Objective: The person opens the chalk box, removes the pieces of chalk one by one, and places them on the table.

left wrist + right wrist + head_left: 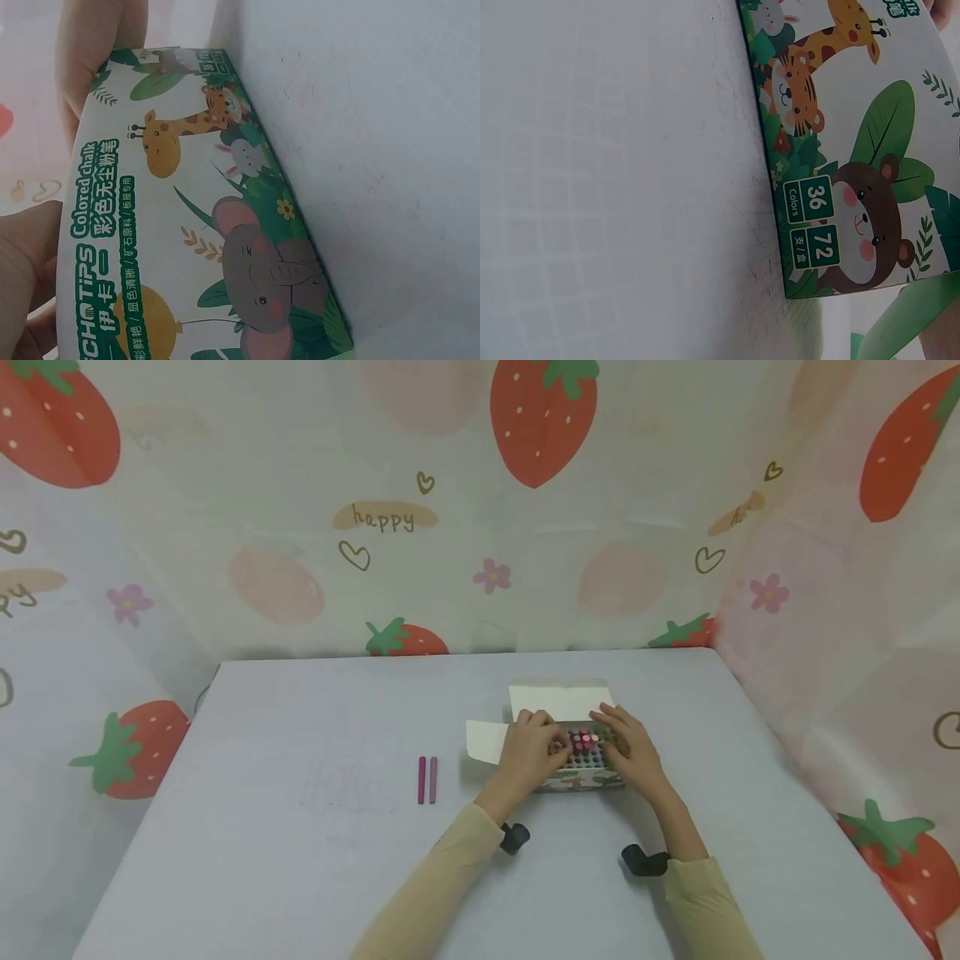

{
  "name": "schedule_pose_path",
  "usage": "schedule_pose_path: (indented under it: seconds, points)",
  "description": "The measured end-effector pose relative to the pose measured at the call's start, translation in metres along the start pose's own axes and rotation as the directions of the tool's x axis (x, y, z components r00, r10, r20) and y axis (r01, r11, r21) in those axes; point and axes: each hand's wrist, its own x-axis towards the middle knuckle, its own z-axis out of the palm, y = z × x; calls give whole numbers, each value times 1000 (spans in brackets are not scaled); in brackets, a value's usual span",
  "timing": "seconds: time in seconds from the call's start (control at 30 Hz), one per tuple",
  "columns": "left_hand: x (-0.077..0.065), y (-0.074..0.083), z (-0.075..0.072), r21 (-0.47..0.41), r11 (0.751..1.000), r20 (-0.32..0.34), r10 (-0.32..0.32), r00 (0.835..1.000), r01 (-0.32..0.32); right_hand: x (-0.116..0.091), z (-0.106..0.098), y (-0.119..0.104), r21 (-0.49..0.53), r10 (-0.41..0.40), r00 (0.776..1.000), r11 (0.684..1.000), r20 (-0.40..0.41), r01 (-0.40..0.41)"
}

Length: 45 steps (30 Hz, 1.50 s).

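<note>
An open box of colored chalk (581, 779) stands right of the table's middle, its back flap raised and its left flap spread outward. Pink and darker sticks of chalk (583, 742) show upright among several chalk ends inside. My left hand (528, 750) is over the box's left part, with bent fingers and thumb beside the pink chalk; whether they pinch a stick is hidden. At the right end my right hand (633, 750) rests with its fingers spread over the edge. The printed box front (217, 217) fills much of the left wrist view; its other end (855, 150) shows in the right.
Two chalk sticks, one magenta (422, 780) and one paler pink (432, 780), lie side by side left of the box. Faint marks cross the white tabletop (300, 860). Strawberry-printed cloth (480, 527) hangs behind and at both sides.
</note>
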Motion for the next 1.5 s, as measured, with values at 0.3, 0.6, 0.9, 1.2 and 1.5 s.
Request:
schedule_pose_path:
  seconds: [0.3,0.6,0.9,1.2,1.5]
  points:
    - [4,3,-3,-29,1000,-22,7,1000,-7,2,0,-1,-11,-21,1000,1000,-20,21]
    - [10,4,-24,-220,974,-182,20,983,-61,0,0,-1,-2,-17,1000,1000,-16,17]
    - [5,-3,-51,-338,931,-336,18,942,-138,-2,-1,-1,7,18,1000,1000,6,-18]
    - [-9,-18,-73,-437,880,-391,1,920,-187,-3,0,-1,6,2,1000,1000,-8,-2]
    - [-28,-50,-91,-429,893,-360,-32,932,-135,-1,1,-1,4,-11,1000,1000,-2,11]
